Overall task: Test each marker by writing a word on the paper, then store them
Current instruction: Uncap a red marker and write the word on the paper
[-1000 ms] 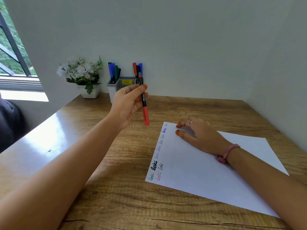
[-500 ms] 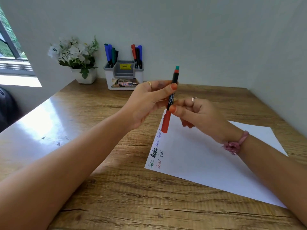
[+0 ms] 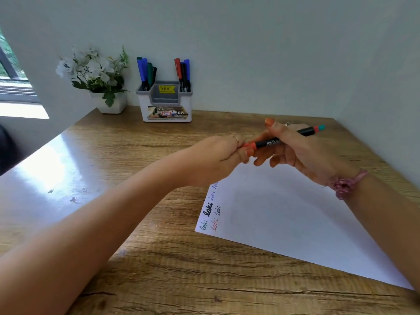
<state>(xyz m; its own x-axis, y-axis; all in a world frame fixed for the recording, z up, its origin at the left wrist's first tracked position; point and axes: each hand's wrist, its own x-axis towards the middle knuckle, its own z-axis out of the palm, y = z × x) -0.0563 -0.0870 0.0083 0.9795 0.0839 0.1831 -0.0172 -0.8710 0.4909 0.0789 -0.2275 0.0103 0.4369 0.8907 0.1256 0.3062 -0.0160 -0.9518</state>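
Observation:
I hold a black marker (image 3: 270,142) with a red cap and a red and teal tail end level above the paper (image 3: 284,221). My left hand (image 3: 218,160) grips the red cap end. My right hand (image 3: 295,148) holds the black barrel, thumb raised. The white paper lies on the desk and bears several handwritten words along its left edge. At the back, a white and grey holder (image 3: 167,103) carries several blue, green, black and red markers in its two side slots.
A white pot of white flowers (image 3: 95,76) stands left of the holder against the wall. The wooden desk (image 3: 136,269) is bounded by walls at the back and right. A bright glare lies on the desk's left part.
The marker has swung from upright to level. My left hand slid down to the red cap end, and my right hand closed round the barrel.

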